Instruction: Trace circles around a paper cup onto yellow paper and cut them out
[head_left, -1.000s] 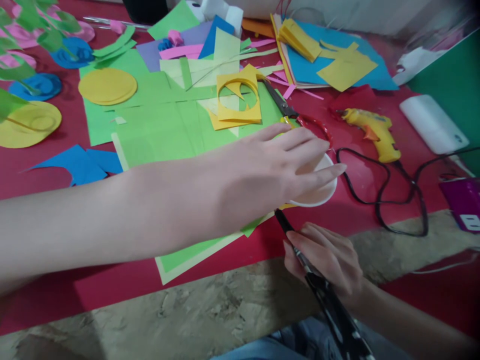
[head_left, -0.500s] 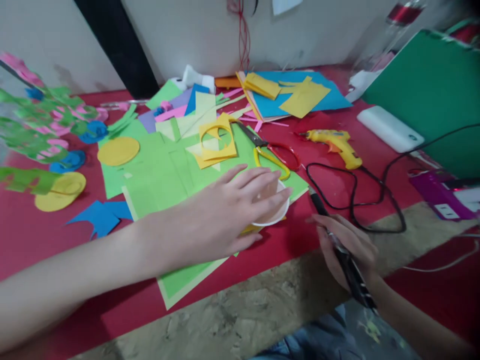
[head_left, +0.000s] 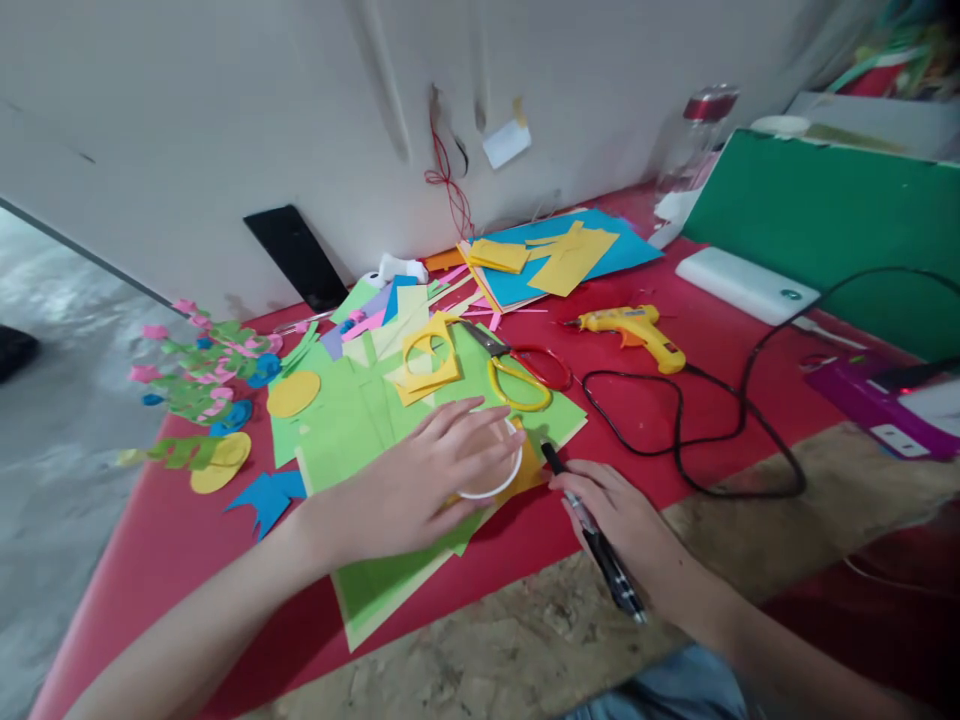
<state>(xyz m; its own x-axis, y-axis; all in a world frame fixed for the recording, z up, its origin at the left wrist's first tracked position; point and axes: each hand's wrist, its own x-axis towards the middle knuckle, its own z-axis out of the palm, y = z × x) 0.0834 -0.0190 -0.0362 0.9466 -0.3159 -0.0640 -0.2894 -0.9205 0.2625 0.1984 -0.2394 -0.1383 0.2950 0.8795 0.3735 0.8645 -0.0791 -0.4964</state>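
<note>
My left hand point(head_left: 424, 475) lies flat, fingers together, pressing down on a white round cup point(head_left: 501, 482) turned over on a yellow paper piece point(head_left: 529, 470). That paper rests on green sheets point(head_left: 352, 410). My right hand point(head_left: 619, 515) is closed around a black patterned pen point(head_left: 592, 533), whose tip points at the cup's right edge on the yellow paper.
Yellow-and-red scissors point(head_left: 525, 372) lie just behind the cup. A yellow glue gun point(head_left: 634, 330) with a black looping cord point(head_left: 697, 430) sits to the right. Cut paper shapes point(head_left: 431, 360), a yellow disc point(head_left: 292, 394), a green board point(head_left: 825, 225) and a white box point(head_left: 750, 284) surround them.
The camera has tilted up and pulled back, showing the wall. My right hand brought the pen tip closer to the cup's edge. My left hand stays pressed on the cup.
</note>
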